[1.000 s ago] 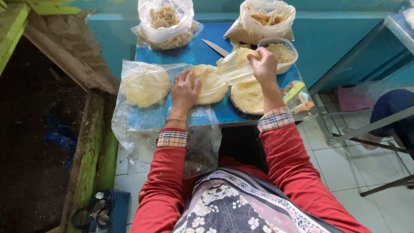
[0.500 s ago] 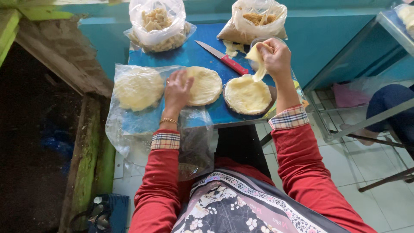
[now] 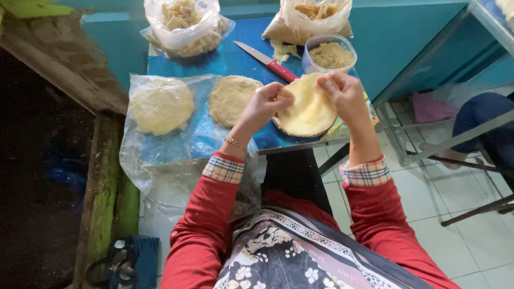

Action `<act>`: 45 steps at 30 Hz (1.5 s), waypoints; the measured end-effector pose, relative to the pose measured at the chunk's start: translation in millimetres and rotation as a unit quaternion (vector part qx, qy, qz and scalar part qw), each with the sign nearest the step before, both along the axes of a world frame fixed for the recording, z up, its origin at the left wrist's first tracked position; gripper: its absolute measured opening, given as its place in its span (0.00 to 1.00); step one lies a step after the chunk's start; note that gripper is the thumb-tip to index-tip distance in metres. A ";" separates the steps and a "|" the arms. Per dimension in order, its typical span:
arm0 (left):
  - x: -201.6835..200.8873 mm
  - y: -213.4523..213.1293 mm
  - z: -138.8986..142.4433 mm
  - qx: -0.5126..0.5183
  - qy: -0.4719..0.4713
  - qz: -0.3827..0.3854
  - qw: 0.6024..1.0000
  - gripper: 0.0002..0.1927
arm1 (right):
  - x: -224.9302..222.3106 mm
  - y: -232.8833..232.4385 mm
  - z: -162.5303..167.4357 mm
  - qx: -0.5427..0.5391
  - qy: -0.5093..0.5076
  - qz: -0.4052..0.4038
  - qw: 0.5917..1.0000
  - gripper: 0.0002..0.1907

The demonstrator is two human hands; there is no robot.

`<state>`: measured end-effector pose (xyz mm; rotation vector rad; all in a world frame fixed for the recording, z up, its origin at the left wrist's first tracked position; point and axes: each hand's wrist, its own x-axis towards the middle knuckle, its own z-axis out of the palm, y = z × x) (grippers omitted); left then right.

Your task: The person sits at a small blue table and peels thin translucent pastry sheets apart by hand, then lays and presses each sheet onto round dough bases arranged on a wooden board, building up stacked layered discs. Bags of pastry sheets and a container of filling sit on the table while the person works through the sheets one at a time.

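My left hand (image 3: 266, 103) and my right hand (image 3: 344, 94) both pinch the upper edge of a thin round pale dough sheet (image 3: 309, 108), held up over the near right corner of the blue table (image 3: 230, 60). A stack of similar sheets lies under it, mostly hidden. Another round stack (image 3: 232, 99) lies left of my left hand. A further stack (image 3: 160, 106) sits inside a clear plastic bag. A clear tub of crumbly filling (image 3: 331, 54) stands just beyond my hands. A red-handled knife (image 3: 266, 60) lies beside the tub.
Two open plastic bags of pale food stand at the table's far edge, one on the left (image 3: 181, 24), one on the right (image 3: 316, 15). A wooden ledge (image 3: 59, 64) runs along the left. Another person's leg (image 3: 484, 126) shows at right. A bag (image 3: 124, 259) lies on the tiled floor.
My right hand has brought the peeled sheet down toward me. My left hand has left the middle stack and taken hold of the sheet's edge too.
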<state>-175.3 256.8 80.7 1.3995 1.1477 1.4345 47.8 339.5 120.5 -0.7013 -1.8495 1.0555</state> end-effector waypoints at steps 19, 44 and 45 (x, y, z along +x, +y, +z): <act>8.7 32.3 -33.9 0.106 0.309 0.246 0.913 0.05 | -6.9 10.7 -61.8 0.128 -0.166 -0.202 0.957 0.12; 33.8 -42.6 -13.4 0.208 0.426 0.254 0.843 0.20 | -6.5 -28.7 -38.2 0.273 -0.156 -0.240 0.918 0.05; 23.0 -47.0 -16.3 0.208 0.392 0.278 0.852 0.17 | -16.3 -30.3 -32.8 0.250 -0.152 -0.217 0.931 0.05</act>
